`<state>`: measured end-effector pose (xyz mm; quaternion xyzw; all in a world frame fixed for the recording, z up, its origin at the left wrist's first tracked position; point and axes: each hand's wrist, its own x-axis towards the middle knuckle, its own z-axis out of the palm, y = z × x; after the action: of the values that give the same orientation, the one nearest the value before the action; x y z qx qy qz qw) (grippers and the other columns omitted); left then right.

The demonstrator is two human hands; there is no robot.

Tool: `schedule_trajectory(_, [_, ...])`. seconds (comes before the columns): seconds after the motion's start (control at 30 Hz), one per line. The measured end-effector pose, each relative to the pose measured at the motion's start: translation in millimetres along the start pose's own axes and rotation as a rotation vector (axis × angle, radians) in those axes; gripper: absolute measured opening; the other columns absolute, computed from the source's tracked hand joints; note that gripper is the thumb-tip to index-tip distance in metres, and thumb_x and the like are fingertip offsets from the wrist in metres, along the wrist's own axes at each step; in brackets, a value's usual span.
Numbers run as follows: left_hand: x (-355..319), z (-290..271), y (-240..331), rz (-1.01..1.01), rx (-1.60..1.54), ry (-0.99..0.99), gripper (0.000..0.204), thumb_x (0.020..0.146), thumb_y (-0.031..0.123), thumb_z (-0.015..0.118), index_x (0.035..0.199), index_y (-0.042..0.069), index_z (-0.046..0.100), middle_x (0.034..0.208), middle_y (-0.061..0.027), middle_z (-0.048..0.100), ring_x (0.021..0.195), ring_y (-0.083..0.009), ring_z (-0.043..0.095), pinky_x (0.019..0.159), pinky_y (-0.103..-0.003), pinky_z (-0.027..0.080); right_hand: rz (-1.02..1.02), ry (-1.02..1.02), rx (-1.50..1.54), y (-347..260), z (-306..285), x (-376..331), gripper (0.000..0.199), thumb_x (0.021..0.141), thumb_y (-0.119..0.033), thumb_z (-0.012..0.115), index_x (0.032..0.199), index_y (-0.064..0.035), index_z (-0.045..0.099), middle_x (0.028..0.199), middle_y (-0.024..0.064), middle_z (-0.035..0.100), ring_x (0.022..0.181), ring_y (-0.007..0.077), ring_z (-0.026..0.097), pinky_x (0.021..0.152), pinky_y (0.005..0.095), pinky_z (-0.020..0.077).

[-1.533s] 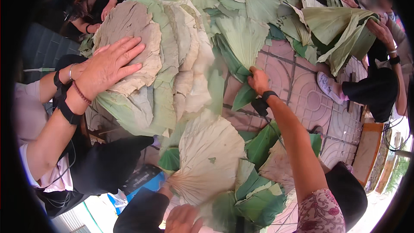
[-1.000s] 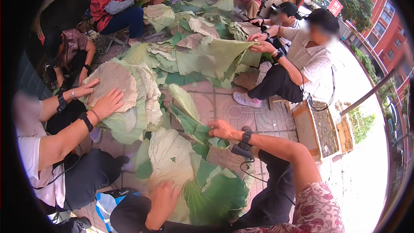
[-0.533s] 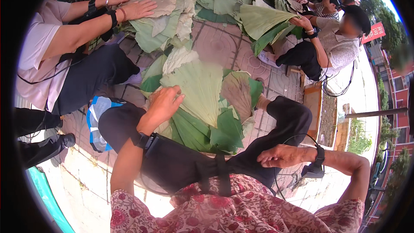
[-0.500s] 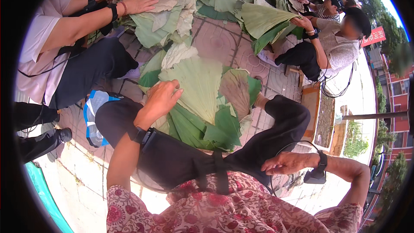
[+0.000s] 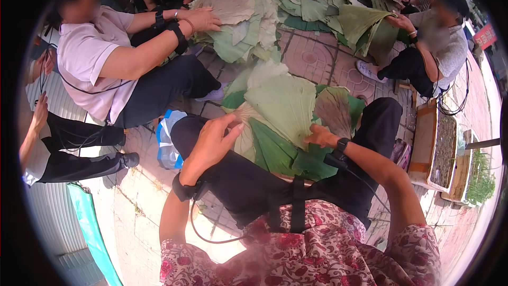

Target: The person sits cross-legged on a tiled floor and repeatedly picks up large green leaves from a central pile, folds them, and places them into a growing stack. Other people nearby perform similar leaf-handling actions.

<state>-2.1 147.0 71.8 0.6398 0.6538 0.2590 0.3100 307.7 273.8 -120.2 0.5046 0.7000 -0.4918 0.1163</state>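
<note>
A pile of large lotus leaves lies between my spread knees, with a pale green folded leaf [image 5: 283,103] fanned out on top. Darker green leaves [image 5: 272,151] show beneath it, and a brownish leaf [image 5: 333,108] lies at the right. My left hand [image 5: 214,140] hovers over the pile's left edge, fingers loosely bent and thumb apart, with nothing seen in it. At the pale leaf's right edge, my right hand [image 5: 321,136] has its fingertips closed on the margin; the exact grip is partly hidden.
At the far left a seated person [image 5: 106,53] rests hands on another leaf pile [image 5: 243,37]. A person at the right [image 5: 439,47] holds up a folded leaf [image 5: 365,24]. Planter boxes [image 5: 434,148] stand at the right. A blue and white bag [image 5: 170,140] sits by my left knee.
My right hand has come from beside my right thigh to the pale leaf's edge. My left hand stays near the pile's left side. The view has shifted, showing more at the left.
</note>
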Motion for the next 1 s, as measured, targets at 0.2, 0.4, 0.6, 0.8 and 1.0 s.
schedule_trajectory(0.2, [-36.4, -2.3, 14.8, -0.038, -0.05, 0.1, 0.023, 0.094, 0.018, 0.06, 0.101, -0.003, 0.065, 0.088, -0.0203, 0.069, 0.079, -0.0329, 0.066, 0.069, -0.036, 0.049, 0.033, 0.477, 0.023, 54.3, 116.8, 87.0, 0.063, 0.071, -0.033, 0.075, 0.113, 0.0072, 0.049, 0.107, 0.028, 0.063, 0.098, 0.0427, 0.065, 0.081, 0.0487, 0.0538])
schedule_trajectory(0.4, [12.8, 25.2, 22.3, 0.009, 0.075, -0.098, 0.024, 0.095, 0.02, 0.061, 0.099, -0.004, 0.065, 0.082, -0.0167, 0.067, 0.076, -0.0224, 0.067, 0.07, -0.033, 0.05, 0.036, 0.511, -0.089, 33.3, 100.2, 69.9, 0.071, 0.07, -0.029, 0.077, 0.116, 0.0098, 0.039, 0.101, 0.0279, 0.065, 0.095, 0.0415, 0.065, 0.08, 0.0492, 0.0535])
schedule_trajectory(0.6, [75.9, 67.3, 10.3, 0.247, 0.337, -0.1, 0.031, 0.095, 0.028, 0.058, 0.104, -0.001, 0.061, 0.094, -0.0187, 0.065, 0.085, -0.0387, 0.061, 0.077, -0.047, 0.048, 0.011, 0.343, 0.498, 81.5, 121.1, 95.2, 0.066, 0.068, -0.024, 0.085, 0.115, 0.0078, 0.052, 0.086, 0.0144, 0.067, 0.059, 0.0247, 0.062, 0.053, 0.0345, 0.0501])
schedule_trajectory(0.8, [51.4, 64.2, -34.5, 0.017, 0.139, -0.206, 0.029, 0.094, 0.027, 0.06, 0.101, -0.001, 0.063, 0.084, -0.0185, 0.064, 0.082, -0.0362, 0.062, 0.075, -0.045, 0.048, -0.356, 0.313, 0.896, 61.5, 106.5, 80.8, 0.033, 0.079, -0.022, 0.078, 0.099, 0.0015, 0.067, 0.083, 0.0028, 0.064, 0.066, 0.0102, 0.058, 0.057, 0.0248, 0.0457])
schedule_trajectory(1.0, [28.0, 59.9, -60.2, -0.05, -0.017, -0.183, 0.031, 0.094, 0.028, 0.061, 0.096, -0.003, 0.064, 0.073, -0.0166, 0.06, 0.067, -0.0265, 0.059, 0.063, -0.039, 0.045, -0.187, -0.046, 1.488, -13.5, 17.6, 48.1, 0.018, 0.095, -0.003, 0.059, 0.113, -0.0049, 0.057, 0.103, 0.0043, 0.068, 0.08, 0.0155, 0.066, 0.071, 0.0277, 0.0543])
